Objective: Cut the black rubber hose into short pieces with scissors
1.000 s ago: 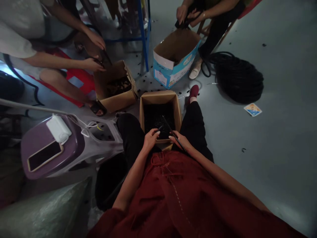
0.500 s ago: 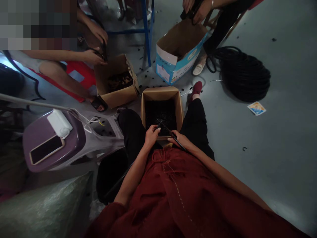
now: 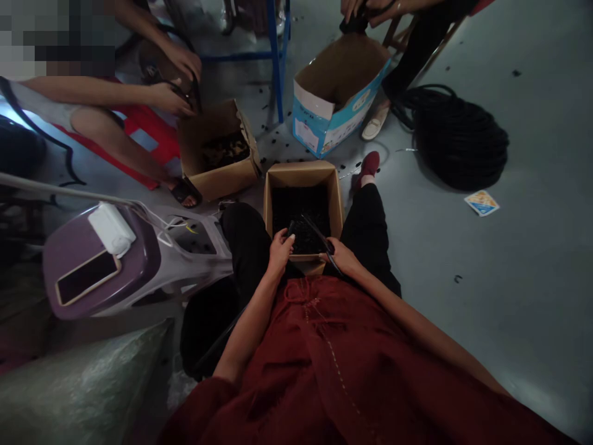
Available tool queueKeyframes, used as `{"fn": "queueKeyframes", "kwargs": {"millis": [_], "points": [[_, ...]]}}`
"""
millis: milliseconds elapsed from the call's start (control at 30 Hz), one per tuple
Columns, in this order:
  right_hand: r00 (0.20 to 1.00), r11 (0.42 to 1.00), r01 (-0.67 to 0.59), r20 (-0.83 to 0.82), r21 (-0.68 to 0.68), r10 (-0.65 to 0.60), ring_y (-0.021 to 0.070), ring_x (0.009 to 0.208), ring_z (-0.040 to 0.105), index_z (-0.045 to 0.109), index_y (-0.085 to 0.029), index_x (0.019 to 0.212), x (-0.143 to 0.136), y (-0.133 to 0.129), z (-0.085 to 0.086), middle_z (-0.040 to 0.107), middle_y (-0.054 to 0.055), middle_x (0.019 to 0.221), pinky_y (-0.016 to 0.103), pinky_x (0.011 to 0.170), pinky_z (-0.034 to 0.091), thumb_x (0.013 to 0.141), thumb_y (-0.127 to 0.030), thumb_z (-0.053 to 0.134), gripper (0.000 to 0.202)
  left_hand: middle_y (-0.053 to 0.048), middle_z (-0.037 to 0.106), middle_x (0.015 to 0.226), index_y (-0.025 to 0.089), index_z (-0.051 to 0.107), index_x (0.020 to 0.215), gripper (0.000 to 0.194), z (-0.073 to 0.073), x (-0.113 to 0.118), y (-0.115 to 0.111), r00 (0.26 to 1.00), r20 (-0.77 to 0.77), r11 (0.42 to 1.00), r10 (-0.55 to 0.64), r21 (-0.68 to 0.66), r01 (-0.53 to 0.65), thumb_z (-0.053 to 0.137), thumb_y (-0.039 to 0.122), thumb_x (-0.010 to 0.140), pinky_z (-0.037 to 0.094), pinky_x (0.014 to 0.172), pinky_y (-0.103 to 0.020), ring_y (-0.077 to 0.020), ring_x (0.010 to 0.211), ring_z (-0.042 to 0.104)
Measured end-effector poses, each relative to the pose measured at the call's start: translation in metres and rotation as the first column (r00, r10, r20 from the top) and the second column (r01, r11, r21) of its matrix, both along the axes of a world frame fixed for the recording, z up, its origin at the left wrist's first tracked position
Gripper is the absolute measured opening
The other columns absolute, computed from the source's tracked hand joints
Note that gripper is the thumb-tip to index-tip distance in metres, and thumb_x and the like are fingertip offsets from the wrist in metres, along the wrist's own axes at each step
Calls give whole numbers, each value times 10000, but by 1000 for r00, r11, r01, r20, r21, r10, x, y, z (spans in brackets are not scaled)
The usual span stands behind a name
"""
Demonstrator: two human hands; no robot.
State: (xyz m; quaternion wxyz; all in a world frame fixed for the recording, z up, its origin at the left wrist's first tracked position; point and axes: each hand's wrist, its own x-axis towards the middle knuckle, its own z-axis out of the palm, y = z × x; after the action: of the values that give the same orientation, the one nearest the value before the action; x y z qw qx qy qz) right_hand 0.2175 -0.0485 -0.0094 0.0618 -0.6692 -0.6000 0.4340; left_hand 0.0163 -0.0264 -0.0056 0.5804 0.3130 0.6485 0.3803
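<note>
Between my knees stands a cardboard box (image 3: 303,167) with many small black pieces (image 3: 296,201) inside. At its near left edge my left hand (image 3: 280,250) is closed on a black strip (image 3: 291,228), whose short end sticks up past the fingers. My right hand (image 3: 341,254) grips dark scissors (image 3: 317,230) at the box's near right. Their blades point up and left over the black pieces, apart from the strip. Finger detail around the handles is dim and partly hidden.
A co-worker's hands (image 3: 173,93) work above a second cardboard box (image 3: 222,182); another's hands (image 3: 370,12) are over a blue-and-white box (image 3: 336,133). A black coil (image 3: 458,139) lies on the right. On the left, a purple stool (image 3: 143,247) bears a phone (image 3: 88,278) and white device (image 3: 111,228).
My left hand has shifted slightly left, and the scissors' tips have moved away from the strip. The scissors now point more steeply up over the box.
</note>
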Motion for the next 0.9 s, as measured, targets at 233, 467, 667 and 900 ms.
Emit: {"fn": "queueKeyframes", "kwargs": {"millis": [233, 467, 667, 900], "points": [[986, 995, 21, -169, 99, -4, 209, 989, 608, 388, -223, 1360, -25, 11, 19, 634, 69, 1123, 317, 860, 449, 768, -256, 626, 639, -85, 662, 1029, 173, 541, 1287, 521, 5, 9, -9, 952, 21, 953, -304, 8, 304, 518, 464, 856, 473, 689, -243, -137, 791, 599], [953, 944, -298, 91, 141, 288, 272, 868, 663, 269, -216, 1455, -55, 16, 43, 694, 117, 996, 342, 789, 458, 832, -401, 556, 711, -114, 701, 1004, 96, 677, 1066, 578, 8, 7, -8, 934, 137, 933, -331, -99, 345, 550, 590, 795, 453, 900, -350, -243, 987, 614], [850, 866, -483, 304, 129, 429, 294, 850, 660, 396, -166, 1389, -60, 21, 72, 704, 154, 911, 371, 785, 455, 796, -444, 603, 687, -100, 709, 986, 94, 697, 962, 534, -3, 4, -9, 965, 156, 971, -212, -75, 225, 503, 573, 828, 450, 894, -323, -212, 948, 624], [989, 963, -31, -133, 267, 69, 173, 725, 642, 608, -237, 1142, -23, 37, 69, 689, 28, 836, 298, 713, 471, 844, -359, 534, 331, -108, 719, 903, 97, 669, 1031, 534, 5, 2, -9, 948, 309, 989, -71, -103, 107, 471, 559, 850, 503, 609, -279, -190, 734, 663]]}}
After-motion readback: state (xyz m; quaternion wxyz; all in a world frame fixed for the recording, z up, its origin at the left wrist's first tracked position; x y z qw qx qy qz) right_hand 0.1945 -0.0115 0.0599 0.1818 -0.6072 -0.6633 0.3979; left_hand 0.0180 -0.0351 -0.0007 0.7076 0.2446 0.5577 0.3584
